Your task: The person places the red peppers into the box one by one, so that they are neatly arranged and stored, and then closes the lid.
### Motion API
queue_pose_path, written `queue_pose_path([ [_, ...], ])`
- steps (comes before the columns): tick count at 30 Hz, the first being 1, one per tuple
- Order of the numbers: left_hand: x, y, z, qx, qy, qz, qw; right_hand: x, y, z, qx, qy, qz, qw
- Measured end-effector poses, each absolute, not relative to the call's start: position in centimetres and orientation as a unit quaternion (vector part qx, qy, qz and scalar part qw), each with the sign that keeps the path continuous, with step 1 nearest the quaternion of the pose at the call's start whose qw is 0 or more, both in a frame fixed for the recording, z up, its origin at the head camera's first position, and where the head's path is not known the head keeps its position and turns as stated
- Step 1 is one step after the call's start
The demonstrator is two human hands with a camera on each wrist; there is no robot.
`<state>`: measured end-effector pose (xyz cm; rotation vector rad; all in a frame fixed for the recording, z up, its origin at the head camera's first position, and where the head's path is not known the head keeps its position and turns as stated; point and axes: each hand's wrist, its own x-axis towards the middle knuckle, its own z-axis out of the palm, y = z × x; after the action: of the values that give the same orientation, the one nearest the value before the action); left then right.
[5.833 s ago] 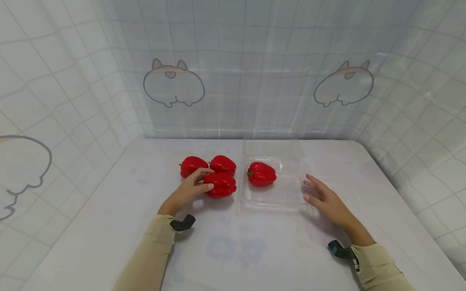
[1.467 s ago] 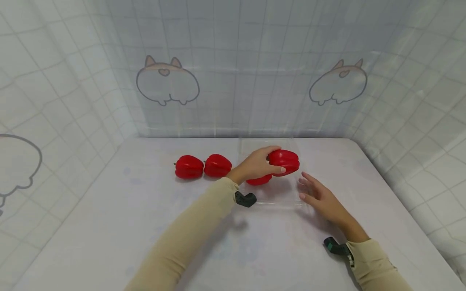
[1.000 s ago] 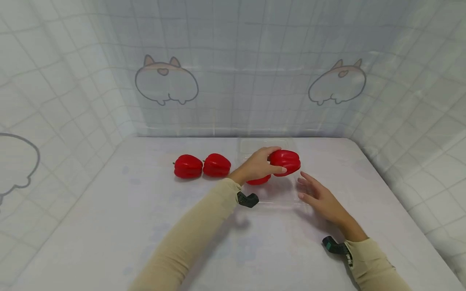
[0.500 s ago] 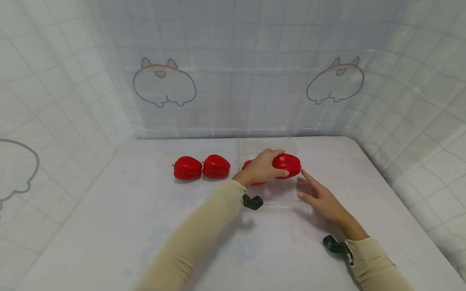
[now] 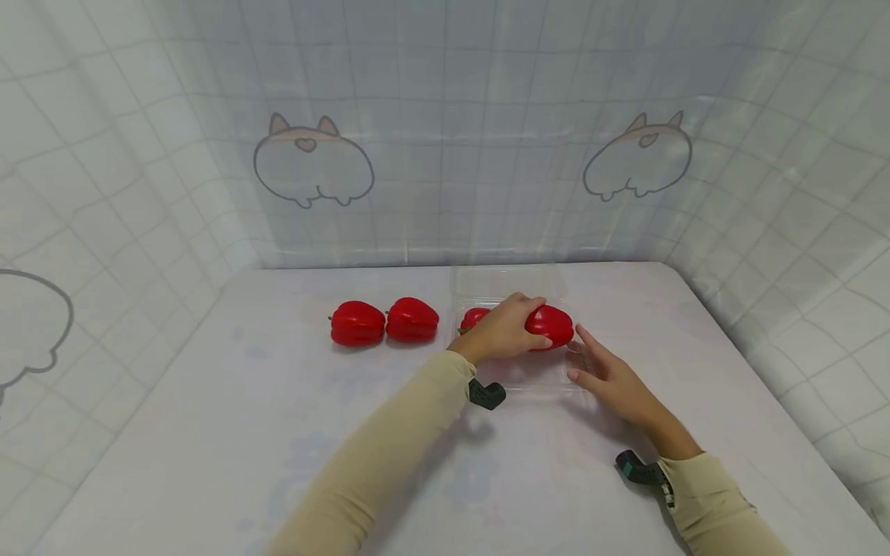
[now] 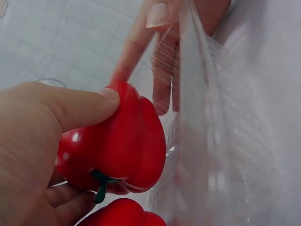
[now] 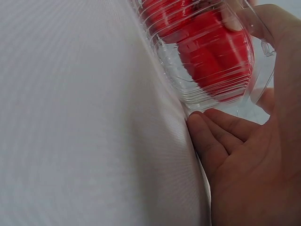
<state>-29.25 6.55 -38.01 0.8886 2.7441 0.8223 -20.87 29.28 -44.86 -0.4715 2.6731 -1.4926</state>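
Observation:
My left hand (image 5: 502, 330) grips a red bell pepper (image 5: 555, 326) over the right half of a clear plastic clamshell box (image 5: 531, 377). In the left wrist view, the thumb lies on that pepper's side and its green stem (image 6: 101, 187) shows. A second red bell pepper (image 5: 473, 317) sits in the box's left part, partly hidden by my hand. My right hand (image 5: 615, 384) stays at the box's right side, fingers extended. The right wrist view shows its fingertips (image 7: 197, 120) close against the box's outer wall; I cannot tell whether they press it.
Two more red bell peppers (image 5: 358, 323) (image 5: 412, 320) lie side by side on the white tablecloth, left of the box. The box's lid (image 5: 507, 282) lies folded back behind it. A tiled-pattern curtain (image 5: 480, 154) rises along the table's far edge.
My left hand has carried a bell pepper from the group on the left over to the box, then lowered it there in the last half second. My right hand has barely moved.

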Motion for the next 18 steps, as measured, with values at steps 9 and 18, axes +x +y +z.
queue_pose_path([
  [9,-29.24,6.78,-38.36,0.314,0.923,0.217,0.045,-20.98,29.43,-45.23,-0.159,0.855,-0.493,0.023],
  [18,-28.96,6.89,-38.23,0.324,0.929,0.177,0.029,-20.97,29.3,-45.09,-0.154,0.86,-0.486,0.023],
])
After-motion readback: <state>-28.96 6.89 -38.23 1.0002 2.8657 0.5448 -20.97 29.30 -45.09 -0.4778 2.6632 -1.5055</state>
